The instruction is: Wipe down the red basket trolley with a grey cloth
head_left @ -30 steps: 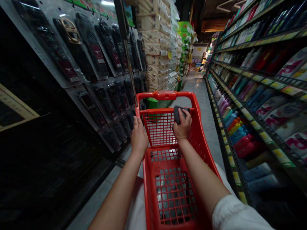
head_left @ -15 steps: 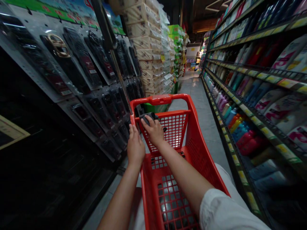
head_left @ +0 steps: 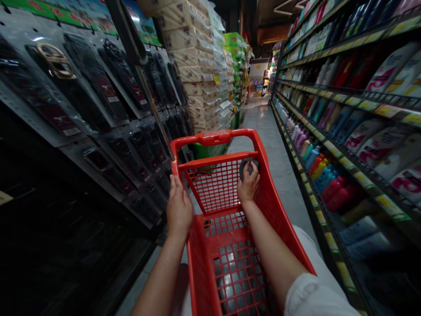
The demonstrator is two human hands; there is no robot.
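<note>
Red plastic lattice cart [head_left: 213,137], right hand [head_left: 248,186] clutching grey cloth [head_left: 245,166], left hand [head_left: 179,208] flat on rim

Red cart [head_left: 283,232] is open on top, with free room for a hand between its mesh walls; the front mesh panel [head_left: 213,184] and handle bar [head_left: 213,137] block the far end. The right hand [head_left: 248,186] presses a dark cloth [head_left: 246,166] on that panel's right corner. The left hand [head_left: 179,208] lies at the cart's left rim in a tight gap beside the peg wall of hanging packs [head_left: 98,109]; the aisle floor [head_left: 279,166] is open between the stacked cartons [head_left: 200,83] and bottle shelves [head_left: 332,149].
</note>
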